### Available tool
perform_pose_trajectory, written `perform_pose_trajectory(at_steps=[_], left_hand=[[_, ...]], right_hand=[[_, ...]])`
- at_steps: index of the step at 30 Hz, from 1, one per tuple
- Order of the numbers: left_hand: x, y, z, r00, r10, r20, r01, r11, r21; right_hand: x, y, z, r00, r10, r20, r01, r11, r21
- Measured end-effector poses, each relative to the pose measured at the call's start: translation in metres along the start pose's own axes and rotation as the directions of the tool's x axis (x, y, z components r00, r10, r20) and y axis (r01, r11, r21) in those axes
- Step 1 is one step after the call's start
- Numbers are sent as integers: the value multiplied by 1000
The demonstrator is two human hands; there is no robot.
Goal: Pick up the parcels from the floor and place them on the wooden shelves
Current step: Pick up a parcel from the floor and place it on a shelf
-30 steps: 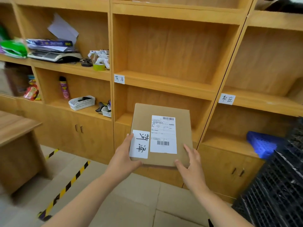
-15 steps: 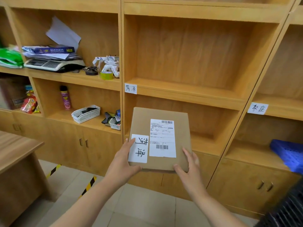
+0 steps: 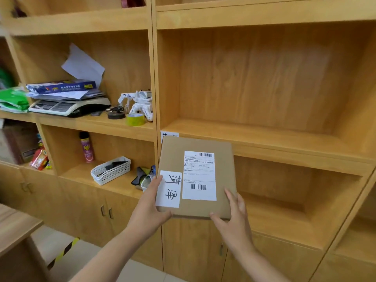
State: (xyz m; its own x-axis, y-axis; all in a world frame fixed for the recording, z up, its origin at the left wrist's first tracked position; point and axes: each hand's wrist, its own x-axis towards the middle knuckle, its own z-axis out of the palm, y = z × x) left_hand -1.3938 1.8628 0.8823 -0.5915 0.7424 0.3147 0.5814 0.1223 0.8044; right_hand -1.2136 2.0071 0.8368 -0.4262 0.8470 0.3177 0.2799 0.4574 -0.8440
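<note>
Both hands' grip on parcel's near edge

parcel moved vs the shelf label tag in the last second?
Yes. The cardboard parcel, held by the left hand and right hand, has risen: its top edge now overlaps the shelf label, earlier clearly above it.

Both forearms are bare to the frame's lower edge, no sleeves showing. The left hand and right hand seemingly wear no rings or gloves.

Bright even light; soft shadows; wide-angle bowing, blur at edges.
</note>
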Motion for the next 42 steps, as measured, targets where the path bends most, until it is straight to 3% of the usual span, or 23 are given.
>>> perform_pose_trajectory(at_steps=[5, 10, 19, 30, 35, 39, 42], left_hand=[[57, -13, 8, 999, 0, -37, -2, 998, -55], [110, -19, 3, 995, 93, -24, -93, 996, -5], [212, -31, -9, 982, 191, 15, -191, 982, -7], [326, -55, -28, 968, 251, 27, -246, 961, -127], [359, -61, -38, 944, 317, -87, -315, 948, 33], [378, -70, -39, 834, 530, -150, -454, 815, 359], [390, -71, -40, 767, 623, -154, -491, 723, 486]], right_hand=[[57, -2, 13, 993, -114, -32, 112, 991, -68], [103, -7, 26, 980, -189, -62, 182, 977, -112], [186, -35, 52, 959, -229, -164, 189, 955, -230], [266, -68, 88, 948, -185, -257, 56, 897, -439], [296, -84, 103, 925, -249, -286, 65, 847, -527], [315, -88, 109, 907, -291, -303, 62, 807, -588], [327, -88, 109, 906, -294, -305, 49, 787, -615]])
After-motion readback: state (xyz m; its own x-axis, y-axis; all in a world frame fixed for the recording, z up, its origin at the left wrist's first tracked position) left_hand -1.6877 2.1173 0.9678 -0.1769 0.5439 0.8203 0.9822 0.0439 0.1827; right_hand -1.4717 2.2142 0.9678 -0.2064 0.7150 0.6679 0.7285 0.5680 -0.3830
